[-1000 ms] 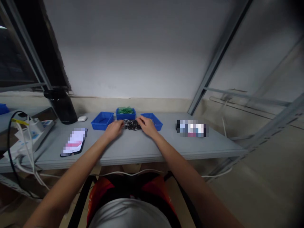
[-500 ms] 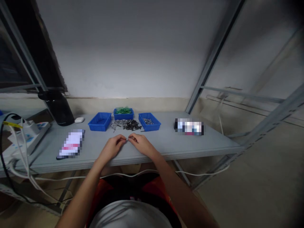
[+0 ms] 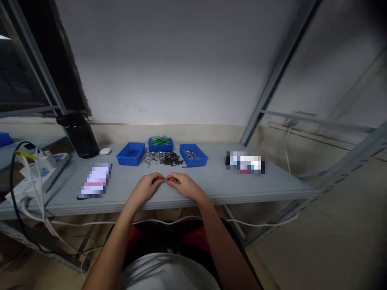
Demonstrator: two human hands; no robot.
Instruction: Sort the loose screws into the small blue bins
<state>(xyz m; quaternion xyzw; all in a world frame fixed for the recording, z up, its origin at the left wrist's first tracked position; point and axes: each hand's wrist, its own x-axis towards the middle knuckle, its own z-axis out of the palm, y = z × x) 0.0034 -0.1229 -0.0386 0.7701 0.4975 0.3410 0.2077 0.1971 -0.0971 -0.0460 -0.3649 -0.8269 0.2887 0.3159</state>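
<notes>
1. I can't read any words or numbers.
2. The bottle has tiny pale marks near its bottom, too small to read.
3. The phone screen is all blurry squares.
4. Blurry squares cover the black thing on the right.
5. The power strip has fuzzy blue marks.

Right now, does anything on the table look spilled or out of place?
One small dark piece lies apart from the dark pile, near the front corner of the right-hand blue bin, so it looks like a stray.
</notes>
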